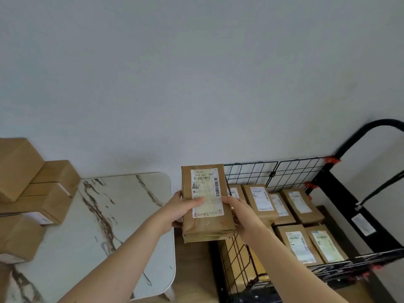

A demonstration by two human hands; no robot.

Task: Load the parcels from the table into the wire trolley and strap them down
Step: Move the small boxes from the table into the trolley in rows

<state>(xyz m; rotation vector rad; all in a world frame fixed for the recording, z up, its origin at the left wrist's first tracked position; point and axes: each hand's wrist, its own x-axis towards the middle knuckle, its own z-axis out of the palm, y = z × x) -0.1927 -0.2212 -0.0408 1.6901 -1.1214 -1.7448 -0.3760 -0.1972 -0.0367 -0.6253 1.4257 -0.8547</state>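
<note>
Brown paper wraps the parcel [197, 229] that both hands hold up between the table [122, 217] and the wire trolley [273, 174], over the trolley's left wall. Its white label [206, 189] faces the camera. The left hand [177, 209] grips the parcel's left edge, with the thumb laid across the label and the fingers curled behind, out of sight. The right hand [239, 212] grips the right edge the same way, with its thumb on the label's edge and its fingers tucked underneath.

More brown parcels [32, 186] are stacked at the left end of the white, brown-veined table top, some resting on others. Inside the trolley, to the right, labelled parcels [261, 201] lie flat and close together in rows, labels up. The trolley's black handle [371, 124] arches at the far right, with orange clips [332, 160] where the wire wall meets the frame. A black strap [380, 189] slants across that end.
</note>
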